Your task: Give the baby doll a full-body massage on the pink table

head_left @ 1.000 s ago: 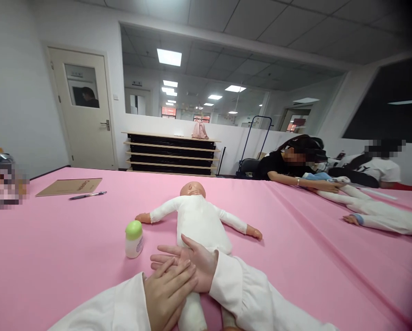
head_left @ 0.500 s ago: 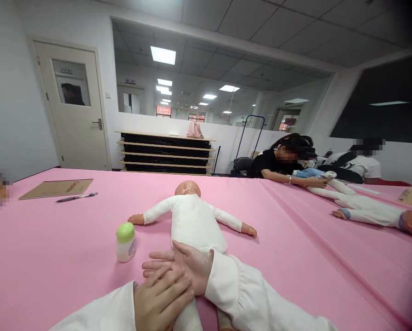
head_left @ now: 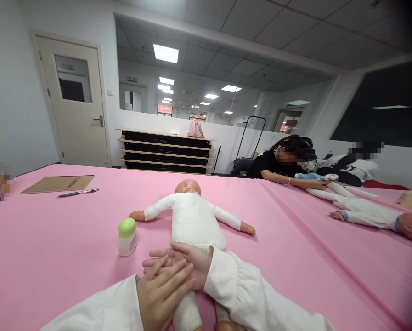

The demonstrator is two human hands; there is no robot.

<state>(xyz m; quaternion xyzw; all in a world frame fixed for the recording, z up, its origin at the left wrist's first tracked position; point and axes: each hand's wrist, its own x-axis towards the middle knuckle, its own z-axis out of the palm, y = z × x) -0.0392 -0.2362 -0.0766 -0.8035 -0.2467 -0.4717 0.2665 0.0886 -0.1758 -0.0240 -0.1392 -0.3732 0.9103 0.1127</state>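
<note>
A baby doll (head_left: 197, 220) in white cloth lies on its back, arms spread, head away from me. Above its legs my two hands meet. My right hand (head_left: 195, 264) is palm up, its fingers stretched out to the left. My left hand (head_left: 164, 289) lies flat across that palm, fingers extended and slightly apart. Neither hand grips anything. The doll's lower body and upper legs are partly hidden behind my hands and right sleeve. A small bottle with a green cap (head_left: 126, 236) stands upright to the left of my fingers.
A pink cloth (head_left: 71, 243) covers the table, with folds on the right. A brown notebook (head_left: 57, 184) and a pen (head_left: 78, 193) lie at the far left. Across the table at right, a person (head_left: 281, 163) handles another doll (head_left: 371, 207); a second person sits behind.
My left hand has slid a little up and forward over my right palm, its fingers straighter. My right hand has barely moved. The camera view has shifted slightly.
</note>
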